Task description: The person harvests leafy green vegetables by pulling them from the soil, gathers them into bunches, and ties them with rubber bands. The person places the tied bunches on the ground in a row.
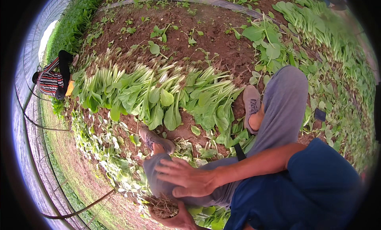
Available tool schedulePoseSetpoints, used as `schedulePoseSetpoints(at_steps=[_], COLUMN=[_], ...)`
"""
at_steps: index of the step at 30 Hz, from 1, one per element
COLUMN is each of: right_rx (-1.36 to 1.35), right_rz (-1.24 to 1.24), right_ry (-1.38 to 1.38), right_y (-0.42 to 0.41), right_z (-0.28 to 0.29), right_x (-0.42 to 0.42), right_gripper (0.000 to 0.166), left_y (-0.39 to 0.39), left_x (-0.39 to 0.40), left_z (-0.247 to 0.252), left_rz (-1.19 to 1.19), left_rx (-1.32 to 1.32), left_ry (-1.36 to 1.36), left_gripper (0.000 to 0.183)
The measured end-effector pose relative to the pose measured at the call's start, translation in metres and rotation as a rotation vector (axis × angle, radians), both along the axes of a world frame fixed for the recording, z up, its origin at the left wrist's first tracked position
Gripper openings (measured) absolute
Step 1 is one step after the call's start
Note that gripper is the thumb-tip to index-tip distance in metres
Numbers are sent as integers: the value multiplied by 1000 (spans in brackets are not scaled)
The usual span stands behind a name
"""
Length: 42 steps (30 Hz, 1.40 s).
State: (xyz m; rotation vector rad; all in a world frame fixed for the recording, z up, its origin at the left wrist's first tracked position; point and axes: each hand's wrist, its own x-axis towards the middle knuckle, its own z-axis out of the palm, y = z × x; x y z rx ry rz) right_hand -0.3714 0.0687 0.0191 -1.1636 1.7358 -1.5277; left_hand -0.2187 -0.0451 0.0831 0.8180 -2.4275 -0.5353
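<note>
My right hand (190, 178), blurred, is over my left knee with its fingers spread and nothing in it. Below it, at the bottom of the view, my left hand (178, 219) holds a bunch of leafy greens by the root end (162, 206); its green leaves (211, 218) show beneath my thigh. Between and beyond my shoes lies a long row of pulled leafy greens (154, 93), pale stems and brown roots towards the top, broad leaves towards me.
Loose leaves (110, 149) litter the soil by my left foot. More pulled greens (321, 30) lie at upper right, near a small dark flat object (320, 114). Another person (53, 78) in a striped top is at far left, by the tunnel's curved frame (86, 204). Soil (208, 30) with small plants lies beyond.
</note>
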Motion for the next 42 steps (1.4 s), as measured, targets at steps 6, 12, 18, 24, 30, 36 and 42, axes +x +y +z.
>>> schedulePoseSetpoints(at_steps=[6, 12, 18, 24, 30, 36, 42], right_rx=[394, 717, 486, 609, 570, 486, 308], right_rz=[-1252, -1809, -1742, -1770, -1938, -2043, -1889], right_ry=[-1168, -1092, -1063, -1113, -1172, -1399, -1143], right_y=[61, 138, 133, 138, 126, 131, 120], right_z=[-142, -287, -285, -298, -297, -314, -287], right_x=[-148, -216, -205, -215, -226, -252, -209], right_gripper=[85, 73, 77, 90, 93, 88, 81], left_y=[-14, -29, -23, 13, -32, -14, 15], left_x=[19, 23, 24, -45, 30, 9, -42], left_z=[-10, -25, -10, 22, -18, -11, 13], left_rz=[282, 235, 66, 237, 40, 134, 286], left_rx=[22, -273, -1917, -1261, -2184, -2102, -1307], left_ry=[-153, -665, -2097, -1909, -2077, -2098, -1856], left_gripper=[69, 57, 63, 62, 60, 62, 65])
